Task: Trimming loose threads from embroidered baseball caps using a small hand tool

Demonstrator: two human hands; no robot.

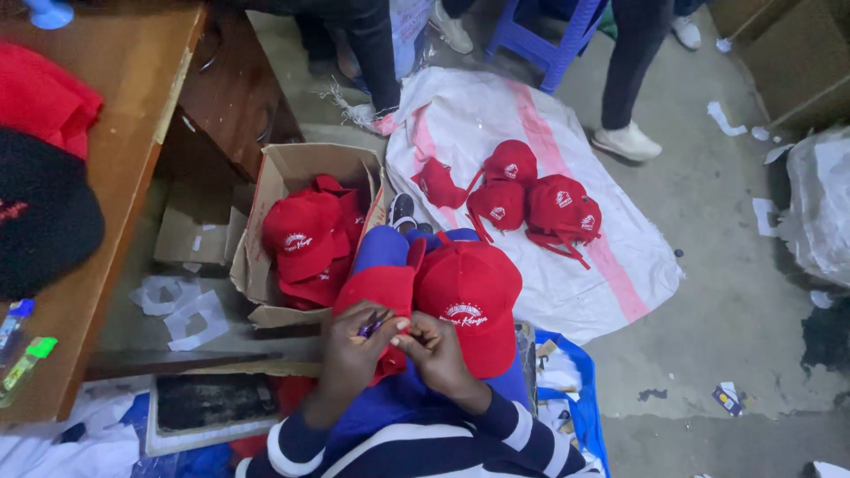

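— Wood comes first, at the far left: a long brown wooden table. A soft round black cap and a bunched red cloth lie on it.

— What is next to it?

— An open brown cardboard box on the floor, with a pile of red cloth caps inside.

— And the hands?

— They are in the middle, low down, close together and touching. The left hand has its fingers shut on a small purple tool. The right hand has its fingers curled in tight, but I cannot tell if they pinch anything.

— Where is the cap being worked on?

— The red cloth cap with a white badge lies on the person's lap, right above the hands. The hands meet at its near edge.

— What step is that?

— I think it is small, fiddly work on that edge, like picking at a thread. It calls for the cap to stay flat on the lap and the tool tip to stay on 1 spot.

— And to the right?

— A white woven sack with pink stripes is spread on the floor. 4 more red caps sit on it. Past it stand another person's dark legs and a blue plastic stool.
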